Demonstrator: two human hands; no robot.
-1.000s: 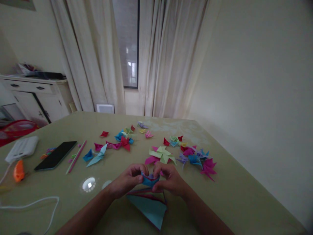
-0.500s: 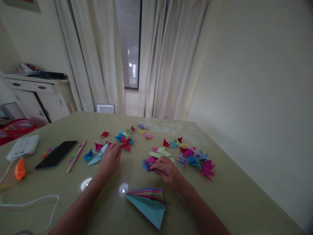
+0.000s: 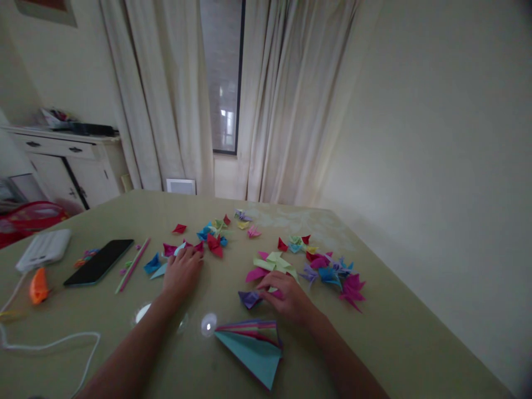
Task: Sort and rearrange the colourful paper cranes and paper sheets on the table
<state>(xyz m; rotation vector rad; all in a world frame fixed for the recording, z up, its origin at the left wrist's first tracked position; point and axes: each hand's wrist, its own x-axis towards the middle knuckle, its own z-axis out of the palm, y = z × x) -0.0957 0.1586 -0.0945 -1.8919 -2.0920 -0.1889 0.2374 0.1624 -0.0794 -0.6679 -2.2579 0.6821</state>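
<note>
My left hand lies flat on the table, fingers stretched out, resting on a light blue folded paper crane near a blue piece. My right hand is curled, fingertips pressing a small purple folded paper piece onto the table. Just beyond it lies a green and pink paper pinwheel. A stack of coloured paper sheets folded into a triangle, teal on top, lies close to me between my forearms.
Several origami pieces are scattered across the olive table. At the left lie a black phone, a pink stick, a white power bank, an orange object and a white cable. Curtains and a cabinet stand behind.
Both hands parted from the small folded piece. The left hand reached out to the blue crane and flattened. The right hand set the purple piece down on the table.
</note>
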